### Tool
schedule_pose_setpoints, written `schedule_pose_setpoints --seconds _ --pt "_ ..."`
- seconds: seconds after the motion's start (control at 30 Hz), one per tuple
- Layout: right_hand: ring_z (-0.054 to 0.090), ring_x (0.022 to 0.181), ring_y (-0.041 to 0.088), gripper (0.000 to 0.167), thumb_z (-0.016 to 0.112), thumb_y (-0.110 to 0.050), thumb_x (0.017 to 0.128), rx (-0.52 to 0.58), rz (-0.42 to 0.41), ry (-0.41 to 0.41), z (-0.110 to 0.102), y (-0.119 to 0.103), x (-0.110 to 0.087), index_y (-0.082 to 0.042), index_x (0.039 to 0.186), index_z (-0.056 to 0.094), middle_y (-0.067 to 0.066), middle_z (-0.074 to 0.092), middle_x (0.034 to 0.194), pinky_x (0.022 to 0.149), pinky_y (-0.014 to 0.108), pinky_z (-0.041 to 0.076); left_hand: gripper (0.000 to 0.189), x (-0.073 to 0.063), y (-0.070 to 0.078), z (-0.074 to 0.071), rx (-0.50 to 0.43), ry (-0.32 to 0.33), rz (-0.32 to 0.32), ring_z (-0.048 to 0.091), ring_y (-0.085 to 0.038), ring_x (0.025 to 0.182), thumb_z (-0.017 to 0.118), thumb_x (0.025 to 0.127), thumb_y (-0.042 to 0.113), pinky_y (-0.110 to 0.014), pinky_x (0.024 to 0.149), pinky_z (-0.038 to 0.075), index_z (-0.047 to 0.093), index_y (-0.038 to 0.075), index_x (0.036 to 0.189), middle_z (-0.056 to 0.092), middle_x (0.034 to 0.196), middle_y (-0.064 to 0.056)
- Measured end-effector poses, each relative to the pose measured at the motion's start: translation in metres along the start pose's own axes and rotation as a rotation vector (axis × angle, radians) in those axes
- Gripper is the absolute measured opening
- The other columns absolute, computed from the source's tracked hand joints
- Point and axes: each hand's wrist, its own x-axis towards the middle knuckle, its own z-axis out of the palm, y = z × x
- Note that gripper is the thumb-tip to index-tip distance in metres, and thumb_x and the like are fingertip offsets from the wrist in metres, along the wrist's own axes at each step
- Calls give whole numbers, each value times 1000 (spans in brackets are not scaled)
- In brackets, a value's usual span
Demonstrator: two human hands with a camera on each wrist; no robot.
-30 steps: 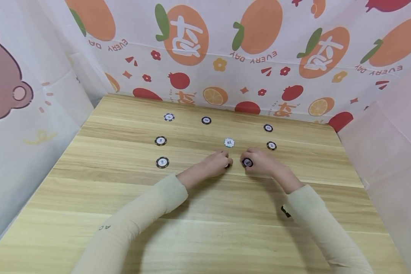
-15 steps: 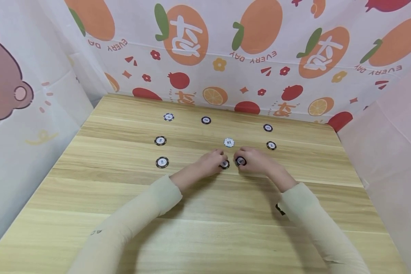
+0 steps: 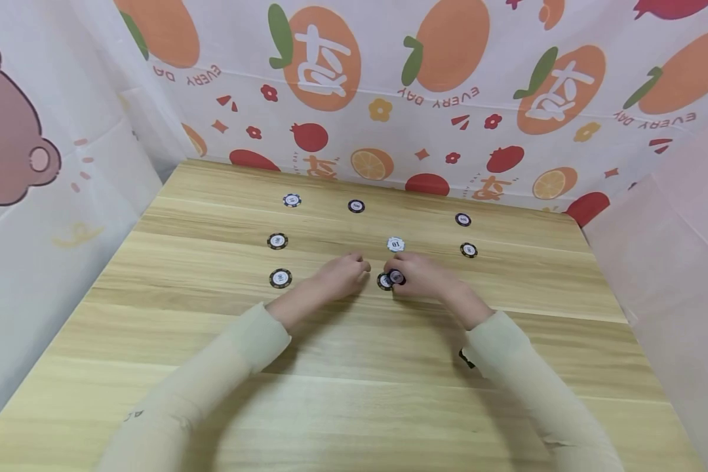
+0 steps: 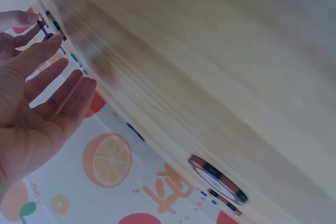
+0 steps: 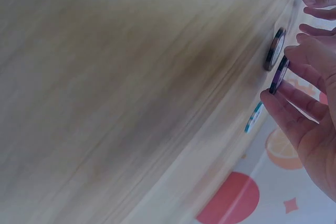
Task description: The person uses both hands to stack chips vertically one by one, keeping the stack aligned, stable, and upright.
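Note:
My right hand (image 3: 420, 275) pinches a dark purple-black poker chip (image 5: 280, 74) by its edges, between thumb and fingers. In the head view this chip overlaps a black poker chip (image 3: 383, 282) that lies on the table. Just left of that lying chip is my left hand (image 3: 343, 275), with nothing in it. In the left wrist view the left hand's fingers (image 4: 73, 100) are loosely extended. A white-and-blue chip marked 10 (image 3: 396, 244) lies just beyond the right hand.
Two black chips marked 100, the nearer (image 3: 280, 278) and farther (image 3: 277, 241), lie on the left. Further back are a blue-edged chip (image 3: 292, 200) and a dark chip (image 3: 356, 206). Two more, one dark (image 3: 463, 219), one black (image 3: 469, 250), lie right. A black piece (image 3: 467, 358) shows beside the right sleeve.
My left hand has let go of the black chip and drawn back to the left. My right hand has carried its chip leftward until it overlaps the lying one.

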Motion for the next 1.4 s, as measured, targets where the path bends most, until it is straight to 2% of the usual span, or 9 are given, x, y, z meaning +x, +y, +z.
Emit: schedule_pose_setpoints --seconds 0.13,0.37,0.5,0.7,0.8,0.97,1.07,1.23,1.4 --pt "54 88 18 29 68 -14 77 -14 -20 14 3 -5 5 -8 106 63 5 55 100 79 32 46 21 -8 -3 -6 -17 -18 -20 55 -29 92 56 91 13 -37 77 48 64 0 105 57 101 -15" --pt "54 89 18 28 69 -14 77 -30 -41 37 7 -6 8 -9 104 63 4 54 99 79 31 46 32 -21 -9 -18 -34 -39 -70 52 -31 99 66 83 11 -40 80 47 61 0 113 56 109 -16" --pt "54 90 18 28 69 -14 78 -40 -41 34 8 -7 8 -8 105 63 5 54 100 78 31 47 37 -31 -15 -26 -26 -40 -101 51 -32 103 69 81 12 -41 80 48 60 1 116 55 113 -17" --pt "54 89 18 28 68 -15 79 -49 -44 32 10 -10 8 -9 105 63 5 54 100 78 30 47 37 -51 -28 -38 32 8 -105 53 -34 103 70 80 13 -43 83 46 61 0 114 56 113 -18" --pt "54 88 18 28 68 -15 78 -51 -51 38 11 -11 9 -9 105 64 6 54 99 77 30 47 40 -62 -37 -42 53 7 -128 52 -36 102 72 78 12 -45 84 45 60 -1 114 56 112 -19" --pt "54 89 18 29 69 -14 78 -52 -54 51 12 -10 9 -8 105 64 6 54 100 77 30 47 46 -80 -52 -45 39 -28 -195 50 -42 101 71 77 11 -50 77 48 56 -4 118 52 115 -22" --pt "54 90 18 28 69 -15 78 -58 -55 51 12 -10 9 -9 105 64 6 54 100 77 30 47 50 -90 -58 -46 38 -39 -210 50 -41 97 74 75 13 -50 72 48 55 -4 118 51 114 -22" --pt "54 90 18 28 68 -15 78 -65 -59 39 12 -11 10 -9 105 64 5 54 100 78 30 47 50 -101 -64 -47 22 -45 -212 50 -44 98 74 74 13 -53 71 48 55 -5 117 51 112 -23" --pt "53 89 18 27 68 -14 78 -62 -59 43 12 -13 10 -9 104 64 6 54 99 77 31 47 47 -103 -70 -44 -12 -44 -191 49 -43 100 75 74 10 -53 74 47 57 -4 115 52 110 -23"
